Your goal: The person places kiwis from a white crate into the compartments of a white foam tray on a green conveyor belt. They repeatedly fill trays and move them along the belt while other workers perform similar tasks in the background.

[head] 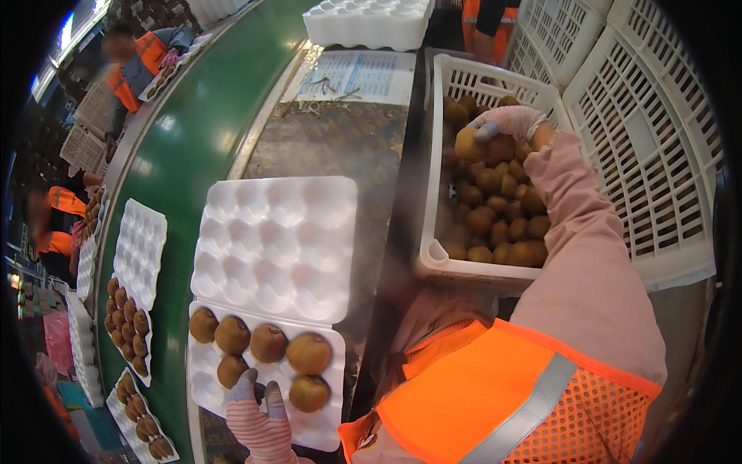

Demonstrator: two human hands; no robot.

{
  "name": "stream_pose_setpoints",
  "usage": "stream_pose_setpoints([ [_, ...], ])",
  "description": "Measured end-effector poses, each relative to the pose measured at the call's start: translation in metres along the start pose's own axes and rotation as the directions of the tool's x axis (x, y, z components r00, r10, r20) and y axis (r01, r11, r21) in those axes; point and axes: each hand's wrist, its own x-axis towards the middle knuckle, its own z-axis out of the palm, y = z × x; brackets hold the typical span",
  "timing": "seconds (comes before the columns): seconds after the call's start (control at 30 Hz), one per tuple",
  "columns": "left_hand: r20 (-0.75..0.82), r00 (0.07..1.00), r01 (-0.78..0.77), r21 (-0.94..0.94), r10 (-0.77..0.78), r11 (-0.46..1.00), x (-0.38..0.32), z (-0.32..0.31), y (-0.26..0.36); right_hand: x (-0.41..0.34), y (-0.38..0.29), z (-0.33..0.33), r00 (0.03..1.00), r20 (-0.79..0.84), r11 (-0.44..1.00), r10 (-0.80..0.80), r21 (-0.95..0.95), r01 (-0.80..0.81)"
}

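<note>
A white foam fruit tray (324,426) lies unfolded before me, its other half (275,249) showing bare round hollows. Several brown kiwifruit sit in the near half, including one kiwifruit (231,371) beside my left fingertips. My left hand (258,414), in a striped knit glove, rests over this half with thumb and index finger apart; its palm side is hidden. At the right, my right hand (507,124) reaches into a white plastic crate (428,232) of loose kiwifruit. Its gloved fingers curl over a large kiwifruit (468,146); another kiwifruit lies under the palm.
Left of my tray runs a green conveyor belt (191,116) carrying partly filled trays (142,304). Stacked foam trays (368,26) and a printed sheet (353,75) lie ahead. White crates (632,133) stand at the right. Co-workers in orange vests (152,52) stand across the belt.
</note>
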Motion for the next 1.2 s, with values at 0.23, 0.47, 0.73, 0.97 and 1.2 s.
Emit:
stream_pose_setpoints([
  [0.23, -0.056, 0.981, -0.187, -0.027, 0.186, 0.982, 0.018, -0.004, 0.000, 0.048, -0.128, 0.146, 0.814, 0.573, 0.966, -0.097, -0.142, 0.215],
  [0.47, -0.145, 0.921, -0.370, -0.041, 0.361, 0.928, 0.020, -0.017, 0.012, 0.114, -0.164, 0.378, 0.601, 0.797, 0.478, 0.066, -0.554, 0.682],
  [0.73, 0.062, 0.997, -0.051, 0.108, 0.044, 0.993, 0.029, -0.013, 0.017, 0.162, -0.133, 0.393, 0.544, 0.837, 0.842, -0.053, -0.256, 0.476],
  [0.97, 0.153, 0.974, 0.124, 0.249, -0.166, 0.960, 0.056, 0.043, 0.037, 0.177, -0.123, 0.321, 0.799, 0.600, 0.990, -0.054, -0.074, 0.122],
  [1.2, -0.174, 0.980, -0.105, -0.032, 0.098, 0.994, 0.089, 0.042, 0.042, 0.151, -0.140, 0.342, 0.816, 0.576, 0.996, -0.038, -0.048, 0.080],
])
